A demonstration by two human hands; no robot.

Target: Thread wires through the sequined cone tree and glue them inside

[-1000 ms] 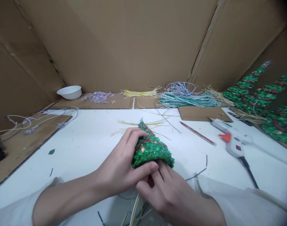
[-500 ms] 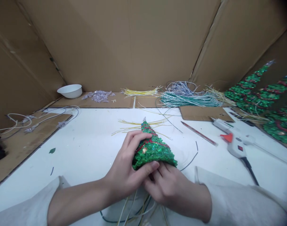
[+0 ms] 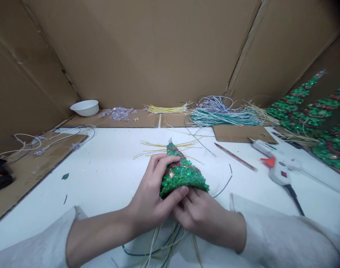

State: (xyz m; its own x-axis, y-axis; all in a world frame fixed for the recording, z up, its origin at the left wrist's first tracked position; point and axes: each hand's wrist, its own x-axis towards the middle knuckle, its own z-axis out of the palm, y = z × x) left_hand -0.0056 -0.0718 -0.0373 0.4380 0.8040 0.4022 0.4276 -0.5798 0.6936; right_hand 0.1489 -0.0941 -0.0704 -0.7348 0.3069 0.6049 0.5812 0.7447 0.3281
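Note:
A small green sequinned cone tree (image 3: 182, 172) with a red garland lies tipped away from me on the white table (image 3: 108, 171). My left hand (image 3: 151, 197) wraps its left side, fingers over the cone and thumb at the base. My right hand (image 3: 199, 216) is closed at the underside of the base, its fingertips tucked beneath. Several yellow, white and dark wires (image 3: 164, 243) trail out from under the base toward me.
A white glue gun (image 3: 276, 167) and a red pencil (image 3: 235, 157) lie to the right. Wire bundles (image 3: 223, 115), clear beads (image 3: 118, 113) and a white bowl (image 3: 85, 108) sit at the back. Finished green trees (image 3: 312, 111) stand far right. Cardboard walls enclose the table.
Both hands and the tree shifted slightly away from me and rightward. More of the wires below the base came into view. The grip is unchanged.

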